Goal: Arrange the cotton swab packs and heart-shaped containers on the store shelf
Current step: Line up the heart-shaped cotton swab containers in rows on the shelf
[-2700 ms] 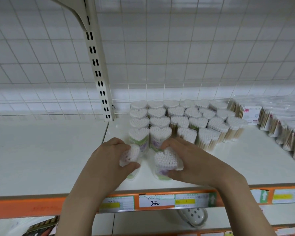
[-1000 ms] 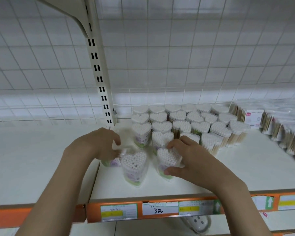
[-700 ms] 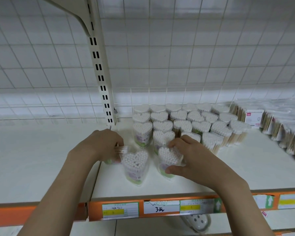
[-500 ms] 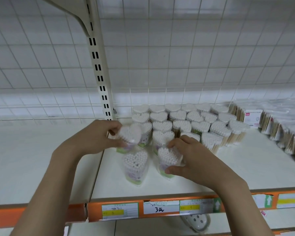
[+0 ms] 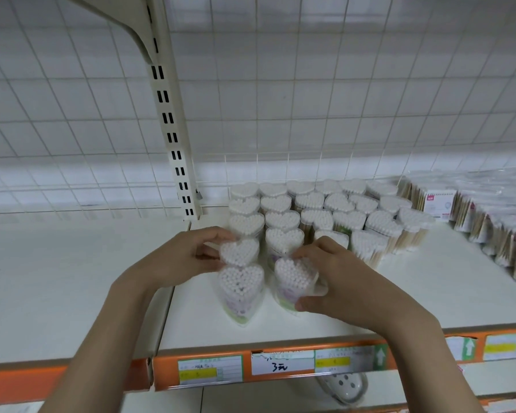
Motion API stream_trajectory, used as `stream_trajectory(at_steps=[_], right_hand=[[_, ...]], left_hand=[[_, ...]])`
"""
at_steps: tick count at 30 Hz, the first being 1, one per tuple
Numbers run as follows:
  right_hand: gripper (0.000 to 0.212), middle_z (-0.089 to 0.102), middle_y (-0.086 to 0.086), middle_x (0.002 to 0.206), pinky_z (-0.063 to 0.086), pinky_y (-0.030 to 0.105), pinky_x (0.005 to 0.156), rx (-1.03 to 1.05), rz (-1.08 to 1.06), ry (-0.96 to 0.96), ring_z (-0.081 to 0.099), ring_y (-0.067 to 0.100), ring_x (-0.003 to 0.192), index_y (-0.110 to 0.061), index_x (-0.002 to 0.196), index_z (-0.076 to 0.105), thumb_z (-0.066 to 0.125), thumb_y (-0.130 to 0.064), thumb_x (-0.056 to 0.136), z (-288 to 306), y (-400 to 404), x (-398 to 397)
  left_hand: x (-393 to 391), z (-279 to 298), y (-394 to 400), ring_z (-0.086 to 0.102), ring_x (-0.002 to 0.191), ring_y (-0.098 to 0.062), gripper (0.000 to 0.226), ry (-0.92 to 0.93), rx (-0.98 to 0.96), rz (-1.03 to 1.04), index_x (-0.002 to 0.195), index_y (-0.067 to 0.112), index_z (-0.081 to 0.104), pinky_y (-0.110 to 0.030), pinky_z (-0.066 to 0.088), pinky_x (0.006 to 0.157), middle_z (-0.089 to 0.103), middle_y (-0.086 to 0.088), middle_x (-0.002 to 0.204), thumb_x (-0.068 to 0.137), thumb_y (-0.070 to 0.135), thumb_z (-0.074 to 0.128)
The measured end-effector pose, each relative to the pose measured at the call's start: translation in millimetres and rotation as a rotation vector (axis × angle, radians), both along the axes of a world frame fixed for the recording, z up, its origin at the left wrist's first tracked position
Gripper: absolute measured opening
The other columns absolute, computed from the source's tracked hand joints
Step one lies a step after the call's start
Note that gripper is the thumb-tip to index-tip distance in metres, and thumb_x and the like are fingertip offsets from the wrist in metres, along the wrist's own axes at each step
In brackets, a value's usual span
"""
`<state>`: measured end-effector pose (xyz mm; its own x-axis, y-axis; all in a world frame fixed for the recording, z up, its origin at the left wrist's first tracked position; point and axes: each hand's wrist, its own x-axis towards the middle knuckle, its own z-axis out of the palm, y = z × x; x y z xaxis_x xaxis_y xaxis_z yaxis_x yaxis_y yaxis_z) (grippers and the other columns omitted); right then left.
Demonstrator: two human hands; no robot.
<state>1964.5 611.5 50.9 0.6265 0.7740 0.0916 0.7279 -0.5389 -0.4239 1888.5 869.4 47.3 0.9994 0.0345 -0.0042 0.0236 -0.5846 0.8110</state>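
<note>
Clear heart-shaped containers (image 5: 313, 204) full of white cotton swabs stand in rows on the white shelf (image 5: 429, 287). My left hand (image 5: 182, 257) grips one heart container (image 5: 239, 252) in the leftmost column, just behind the front container (image 5: 241, 289) that stands free. My right hand (image 5: 337, 275) holds the front container of the second column (image 5: 292, 280) from its right side. Flat cotton swab packs (image 5: 504, 234) with wooden sticks stand at the far right.
A slotted upright post (image 5: 173, 138) rises at the back, left of the hearts. The shelf's orange front edge (image 5: 280, 365) carries price labels. A white wire grid (image 5: 310, 84) backs the shelf. Bare shelf board (image 5: 72, 278) lies to the left.
My left hand picked up a heart container from the left of the column and brought it down into the leftmost column behind the front one. My right hand stayed on its container.
</note>
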Motion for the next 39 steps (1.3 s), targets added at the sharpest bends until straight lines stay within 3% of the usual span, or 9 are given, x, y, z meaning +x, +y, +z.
stream_trajectory(at_steps=[2, 5, 11, 17, 23, 28, 31, 34, 39], right_hand=[[0.069, 0.034, -0.013, 0.118, 0.037, 0.014, 0.082, 0.01, 0.004, -0.012, 0.041, 0.002, 0.1, -0.031, 0.138, 0.038, 0.071, -0.039, 0.077, -1, -3, 0], [0.061, 0.034, -0.013, 0.116, 0.036, 0.009, 0.079, 0.038, -0.001, -0.057, 0.042, 0.002, 0.096, -0.031, 0.135, 0.041, 0.068, -0.035, 0.08, -1, -4, -1], [0.052, 0.038, -0.015, 0.113, 0.033, 0.003, 0.076, 0.087, -0.004, -0.078, 0.041, 0.0, 0.095, -0.032, 0.126, 0.049, 0.072, -0.033, 0.079, -3, -1, -1], [0.053, 0.037, -0.012, 0.112, 0.034, 0.006, 0.073, 0.089, -0.003, -0.099, 0.04, 0.002, 0.09, -0.031, 0.127, 0.05, 0.072, -0.031, 0.079, -5, 3, -1], [0.053, 0.037, -0.009, 0.112, 0.031, 0.003, 0.069, 0.091, 0.003, -0.104, 0.037, -0.003, 0.081, -0.028, 0.129, 0.05, 0.071, -0.03, 0.08, -6, 6, 0], [0.054, 0.038, -0.008, 0.112, 0.029, 0.005, 0.07, 0.084, -0.004, -0.118, 0.035, 0.001, 0.083, -0.027, 0.13, 0.049, 0.07, -0.031, 0.081, -7, 8, 2], [0.054, 0.038, -0.009, 0.113, 0.026, 0.008, 0.078, 0.081, -0.011, -0.135, 0.037, 0.003, 0.096, -0.028, 0.13, 0.049, 0.07, -0.032, 0.081, -9, 7, 2], [0.054, 0.038, -0.01, 0.114, 0.026, 0.009, 0.082, 0.088, -0.012, -0.145, 0.036, 0.002, 0.1, -0.028, 0.131, 0.049, 0.07, -0.033, 0.081, -11, 7, 3], [0.056, 0.037, -0.013, 0.115, 0.025, 0.007, 0.088, 0.104, 0.001, -0.162, 0.033, -0.002, 0.103, -0.027, 0.133, 0.049, 0.07, -0.033, 0.081, -13, 5, 1]], left_hand=[[-1, -1, -1, 0.063, 0.094, -0.003, 0.065, -0.042, 0.076, 0.041, 0.1, 0.065, 0.055, -0.017, 0.051, 0.085, 0.059, 0.024, 0.114, 0.085, 0.002, 0.063], [-6, 0, -5, 0.06, 0.098, -0.006, 0.049, -0.092, 0.082, 0.108, 0.119, 0.046, 0.049, -0.017, 0.05, 0.085, 0.054, 0.016, 0.117, 0.086, 0.013, 0.063], [-5, -1, -26, 0.06, 0.087, -0.003, 0.02, -0.209, 0.153, 0.171, 0.102, 0.028, 0.069, -0.011, 0.049, 0.079, 0.059, 0.017, 0.105, 0.083, 0.021, 0.067], [3, -4, -29, 0.06, 0.083, 0.0, 0.022, -0.218, 0.202, 0.209, 0.106, 0.02, 0.07, 0.002, 0.038, 0.074, 0.058, 0.012, 0.106, 0.085, 0.021, 0.065], [7, -5, -27, 0.053, 0.098, -0.002, 0.026, -0.165, 0.282, 0.206, 0.116, 0.022, 0.065, 0.008, 0.032, 0.077, 0.049, 0.007, 0.122, 0.091, 0.023, 0.057], [0, -6, -28, 0.049, 0.109, -0.004, 0.031, -0.184, 0.333, 0.219, 0.122, 0.028, 0.06, -0.016, 0.04, 0.093, 0.045, 0.007, 0.132, 0.091, 0.029, 0.056], [-17, -3, -35, 0.047, 0.098, 0.009, 0.03, -0.311, 0.364, 0.253, 0.113, 0.029, 0.065, -0.006, 0.035, 0.081, 0.048, 0.015, 0.119, 0.085, 0.041, 0.062], [-35, -2, -45, 0.047, 0.102, 0.009, 0.048, -0.322, 0.361, 0.159, 0.105, 0.038, 0.067, -0.002, 0.034, 0.084, 0.047, 0.024, 0.109, 0.068, 0.066, 0.053], [-45, -21, -54, 0.038, 0.106, 0.007, 0.056, -0.299, 0.505, 0.084, 0.114, 0.036, 0.064, -0.025, 0.039, 0.096, 0.045, 0.026, 0.113, 0.066, 0.063, 0.051]])
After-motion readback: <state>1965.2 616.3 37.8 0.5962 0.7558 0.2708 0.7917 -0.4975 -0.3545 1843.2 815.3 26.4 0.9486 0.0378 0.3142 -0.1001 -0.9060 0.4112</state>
